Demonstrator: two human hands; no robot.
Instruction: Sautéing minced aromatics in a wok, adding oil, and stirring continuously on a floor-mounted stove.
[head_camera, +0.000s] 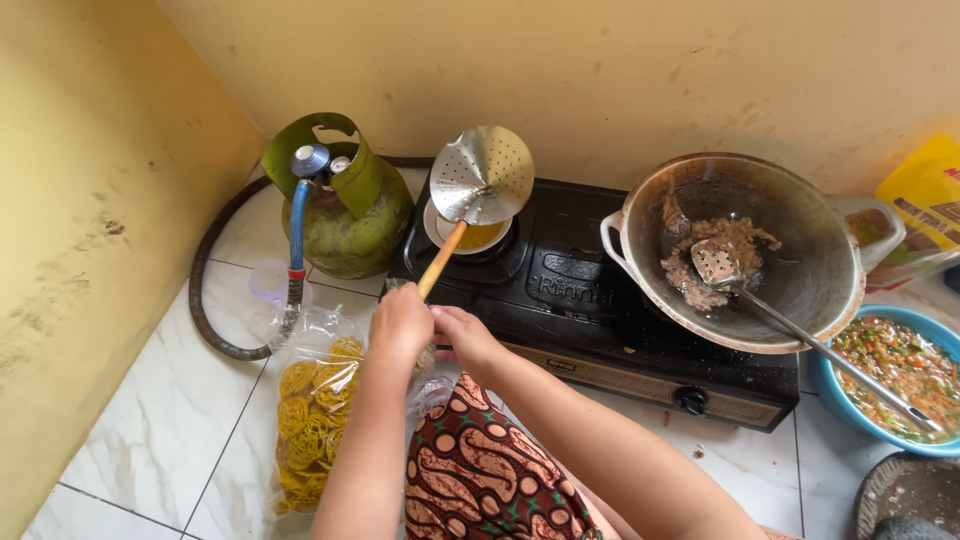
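Hands (432, 335) around skimmer handle (441, 259)

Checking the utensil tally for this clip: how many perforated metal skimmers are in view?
2. One round perforated metal skimmer with a wooden handle sits over the small bowl on the stove's left burner; one flat slotted metal skimmer lies in the grey wok at right. Others may be hidden.

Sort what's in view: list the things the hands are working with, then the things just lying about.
In hand:
left hand
right hand
perforated skimmer, wooden handle near both hands
small bowl under it

Lying about:
gas cylinder
bag of yellow crackers
wok with spatula
blue bowl
stove
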